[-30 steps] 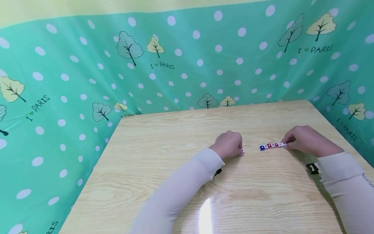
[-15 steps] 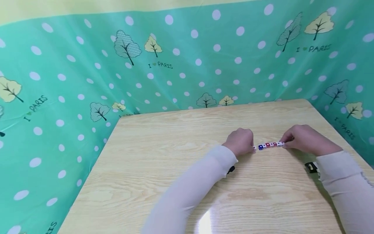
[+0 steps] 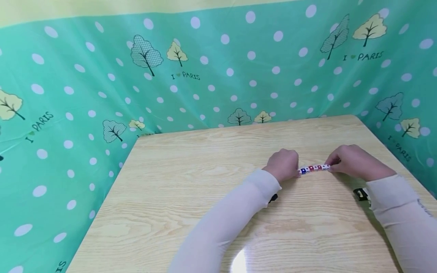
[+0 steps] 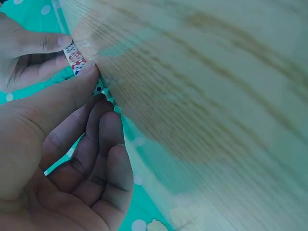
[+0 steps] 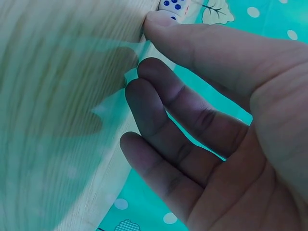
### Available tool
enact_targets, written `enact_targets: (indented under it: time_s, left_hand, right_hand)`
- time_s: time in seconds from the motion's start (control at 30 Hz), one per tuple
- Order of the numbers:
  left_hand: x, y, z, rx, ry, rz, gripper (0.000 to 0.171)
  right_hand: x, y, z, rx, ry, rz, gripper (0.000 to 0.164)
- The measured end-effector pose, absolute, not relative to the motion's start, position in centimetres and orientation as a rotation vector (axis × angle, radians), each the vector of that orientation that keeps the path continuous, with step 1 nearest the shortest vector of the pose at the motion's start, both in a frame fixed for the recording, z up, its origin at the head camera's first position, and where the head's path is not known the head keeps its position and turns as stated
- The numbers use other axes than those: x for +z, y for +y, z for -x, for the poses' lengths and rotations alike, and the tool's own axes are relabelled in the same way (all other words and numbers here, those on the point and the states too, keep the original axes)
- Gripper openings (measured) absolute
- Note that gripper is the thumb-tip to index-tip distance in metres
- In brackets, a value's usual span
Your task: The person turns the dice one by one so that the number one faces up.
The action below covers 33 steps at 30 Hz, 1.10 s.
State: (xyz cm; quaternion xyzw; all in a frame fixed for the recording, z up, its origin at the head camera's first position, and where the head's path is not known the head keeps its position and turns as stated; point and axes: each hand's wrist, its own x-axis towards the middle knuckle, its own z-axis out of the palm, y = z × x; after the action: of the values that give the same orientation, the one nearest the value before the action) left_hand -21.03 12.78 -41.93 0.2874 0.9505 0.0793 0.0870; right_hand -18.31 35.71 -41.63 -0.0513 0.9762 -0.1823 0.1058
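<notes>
A straight row of small dice in white, red and blue lies on the wooden table, spanning the gap between the two hands. My left hand pinches a white die between thumb and forefinger at the row's left end, right beside the blue die. At the other end, my right hand pinches a white die with blue dots, its thumb on the near side. Its remaining fingers are loosely bent and apart from the dice. The fingers partly hide both end dice.
The light wooden table carries a bright glare patch near its front edge. A green curtain with trees and white spots hangs behind and along both sides. Black wrist-camera pieces show by the sleeves.
My left hand has moved right with its white die, closing the gap to the blue end of the row. The right hand has stayed at the right end.
</notes>
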Motion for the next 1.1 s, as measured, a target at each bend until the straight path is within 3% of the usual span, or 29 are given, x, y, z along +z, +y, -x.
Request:
enact_targets:
  time_s: [0.37, 0.63, 1.1]
  left_hand:
    - [-42.1, 12.8, 21.0, 0.266, 2.825, -0.856, 0.028]
    - [-42.3, 13.4, 21.3, 0.327, 2.803, -0.896, 0.025]
    - [-42.5, 14.7, 21.9, 0.406, 2.743, -1.01, 0.014]
  right_hand:
    - [-41.9, 35.8, 18.3, -0.524, 2.867, 0.15, 0.009]
    - [-41.9, 35.4, 18.5, -0.507, 2.905, 0.243, 0.025]
    - [-41.9, 34.5, 18.4, -0.52, 2.975, 0.396, 0.009]
